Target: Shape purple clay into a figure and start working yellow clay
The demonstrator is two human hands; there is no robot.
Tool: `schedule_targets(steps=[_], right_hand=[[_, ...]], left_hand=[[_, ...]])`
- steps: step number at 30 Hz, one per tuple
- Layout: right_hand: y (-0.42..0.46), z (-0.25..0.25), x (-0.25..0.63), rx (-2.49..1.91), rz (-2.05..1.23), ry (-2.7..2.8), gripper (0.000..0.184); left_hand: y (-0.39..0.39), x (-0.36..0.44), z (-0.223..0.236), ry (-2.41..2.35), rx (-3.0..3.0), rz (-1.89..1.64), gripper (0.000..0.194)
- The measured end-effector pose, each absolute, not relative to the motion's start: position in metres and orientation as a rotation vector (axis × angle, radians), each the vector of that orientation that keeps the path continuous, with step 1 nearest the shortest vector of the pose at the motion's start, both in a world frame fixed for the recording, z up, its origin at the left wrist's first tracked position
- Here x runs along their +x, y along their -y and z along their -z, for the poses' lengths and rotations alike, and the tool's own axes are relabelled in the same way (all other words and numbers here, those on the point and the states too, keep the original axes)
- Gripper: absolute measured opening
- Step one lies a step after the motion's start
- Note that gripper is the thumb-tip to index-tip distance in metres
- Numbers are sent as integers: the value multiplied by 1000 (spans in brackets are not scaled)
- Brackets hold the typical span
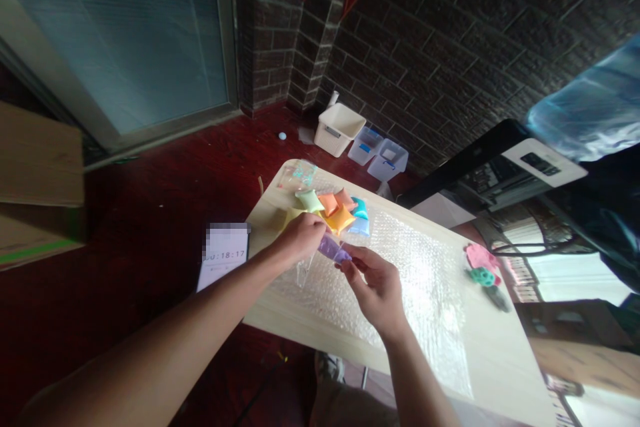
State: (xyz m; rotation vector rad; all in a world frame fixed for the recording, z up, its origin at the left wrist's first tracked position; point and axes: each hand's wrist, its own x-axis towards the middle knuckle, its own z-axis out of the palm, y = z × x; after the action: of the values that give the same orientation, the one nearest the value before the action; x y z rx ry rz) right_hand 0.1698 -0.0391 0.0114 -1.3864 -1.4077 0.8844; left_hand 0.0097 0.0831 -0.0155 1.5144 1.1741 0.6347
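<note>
Between my hands is a small purple pouch [332,249], slim and shiny, with clear film at its end. My left hand [306,235] is closed on its upper left end, fingers partly hidden from view. The thumb and fingers of my right hand [376,283] pinch the lower right end. Just beyond lie several puffy pouches: a pale green one [309,201], a yellow-orange one [341,219], an orange one [328,203], a teal one [359,207] and a light blue one [359,226]. Clear plastic film [304,271] hangs below my left hand.
Bubble wrap [415,273] covers much of the pale table [505,353]. Pink [483,258] and green [481,276] lumps lie at the right edge. A phone showing a timer [223,257] is left of the table. A white basket [340,128] and clear bins [387,159] stand on the floor.
</note>
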Motion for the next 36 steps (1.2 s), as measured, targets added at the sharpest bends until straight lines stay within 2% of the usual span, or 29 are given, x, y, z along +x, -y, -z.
schedule_targets(steps=[7,14,20,36], right_hand=[[42,-8,172,-1548,-772,1411,33],[36,-10,173,-1435,-1031,1286,40],[34,-12,174,-1353,-1202,1188,39],[33,-23,180,-1347,-1274,1169,39]], left_hand=[[-85,12,21,-1218,1531,-609,29],[-83,11,14,-1229,1512,-596,30],[-81,10,9,-1199,1509,-579,27],[-70,4,-11,-988,1301,-316,18]])
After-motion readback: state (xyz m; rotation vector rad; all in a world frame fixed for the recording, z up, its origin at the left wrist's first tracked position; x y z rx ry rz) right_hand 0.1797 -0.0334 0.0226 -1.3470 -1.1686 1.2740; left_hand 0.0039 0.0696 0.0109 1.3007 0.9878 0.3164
